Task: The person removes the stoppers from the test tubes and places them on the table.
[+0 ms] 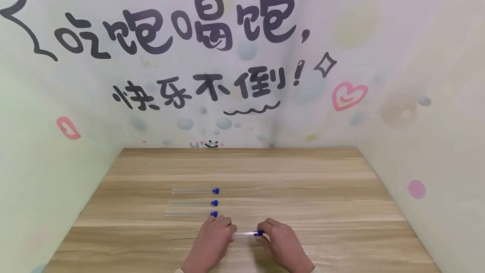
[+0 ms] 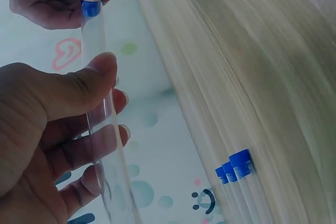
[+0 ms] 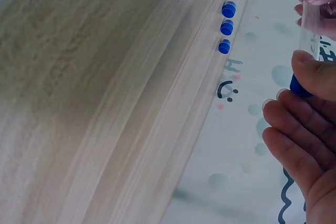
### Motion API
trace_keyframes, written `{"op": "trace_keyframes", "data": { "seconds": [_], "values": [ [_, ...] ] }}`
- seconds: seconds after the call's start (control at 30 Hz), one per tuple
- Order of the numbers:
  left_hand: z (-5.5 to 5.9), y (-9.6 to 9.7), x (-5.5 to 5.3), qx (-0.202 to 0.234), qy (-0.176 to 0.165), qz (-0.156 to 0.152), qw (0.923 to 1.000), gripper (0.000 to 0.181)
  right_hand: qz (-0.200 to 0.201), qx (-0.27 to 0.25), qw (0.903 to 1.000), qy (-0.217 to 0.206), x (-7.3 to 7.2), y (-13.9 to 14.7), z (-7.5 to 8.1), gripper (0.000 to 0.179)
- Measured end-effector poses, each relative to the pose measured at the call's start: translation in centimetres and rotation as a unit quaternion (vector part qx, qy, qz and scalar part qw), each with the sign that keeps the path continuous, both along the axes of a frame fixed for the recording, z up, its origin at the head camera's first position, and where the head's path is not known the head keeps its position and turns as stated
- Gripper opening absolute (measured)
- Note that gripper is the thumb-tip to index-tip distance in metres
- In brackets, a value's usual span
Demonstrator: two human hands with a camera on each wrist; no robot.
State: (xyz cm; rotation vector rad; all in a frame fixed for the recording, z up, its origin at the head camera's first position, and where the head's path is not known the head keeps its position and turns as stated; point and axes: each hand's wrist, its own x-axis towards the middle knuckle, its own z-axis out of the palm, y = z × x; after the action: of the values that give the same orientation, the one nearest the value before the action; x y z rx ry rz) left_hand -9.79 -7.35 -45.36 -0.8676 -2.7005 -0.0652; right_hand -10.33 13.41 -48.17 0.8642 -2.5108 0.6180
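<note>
A clear test tube (image 1: 245,234) with a blue stopper (image 1: 258,233) is held level between both hands, above the near part of the table. My left hand (image 1: 214,239) grips the tube's clear body, thumb on one side and fingers on the other, as the left wrist view shows. At the stoppered end, my right hand (image 1: 282,241) pinches the blue stopper between thumb and fingers. The stopper sits in the tube's mouth. In the right wrist view, the thumb (image 3: 315,74) covers part of it.
Three similar stoppered tubes lie in parallel on the wooden table (image 1: 303,188), left of centre: a far tube (image 1: 191,191), a middle tube (image 1: 189,203) and a near tube (image 1: 187,214) just beyond my left hand. Printed walls (image 1: 242,129) enclose the table's back and sides.
</note>
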Motion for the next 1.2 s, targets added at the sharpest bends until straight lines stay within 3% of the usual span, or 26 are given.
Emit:
{"op": "trace_keyframes", "data": {
  "seconds": [0.23,0.53,0.7,0.87,1.2],
  "values": [
    [-0.1,0.0,0.2,0.009,-0.011,-0.006,0.9999,0.016,-0.013,-0.015,0.9998,-0.007,-0.3,0.3,0.0,0.017],
    [-0.3,-0.2,-0.1,-0.005,0.007,0.003,1.0000,0.016,0.022,-0.014,0.9992,0.028,-0.6,0.4,-0.3,0.021],
    [-0.2,-0.7,-0.1,0.000,0.026,0.010,0.9996,0.018,0.035,-0.010,0.9992,0.014,-0.7,0.6,-0.5,0.022],
    [-0.2,-1.4,-0.3,0.010,0.043,0.030,0.9986,0.019,0.013,-0.015,0.9998,0.000,-0.9,1.5,-0.5,0.021],
    [-0.5,-3.4,-0.8,0.020,0.058,0.065,0.9959,0.022,-0.032,-0.015,0.9993,0.012,-1.2,3.7,-0.4,0.030]
  ]
}}
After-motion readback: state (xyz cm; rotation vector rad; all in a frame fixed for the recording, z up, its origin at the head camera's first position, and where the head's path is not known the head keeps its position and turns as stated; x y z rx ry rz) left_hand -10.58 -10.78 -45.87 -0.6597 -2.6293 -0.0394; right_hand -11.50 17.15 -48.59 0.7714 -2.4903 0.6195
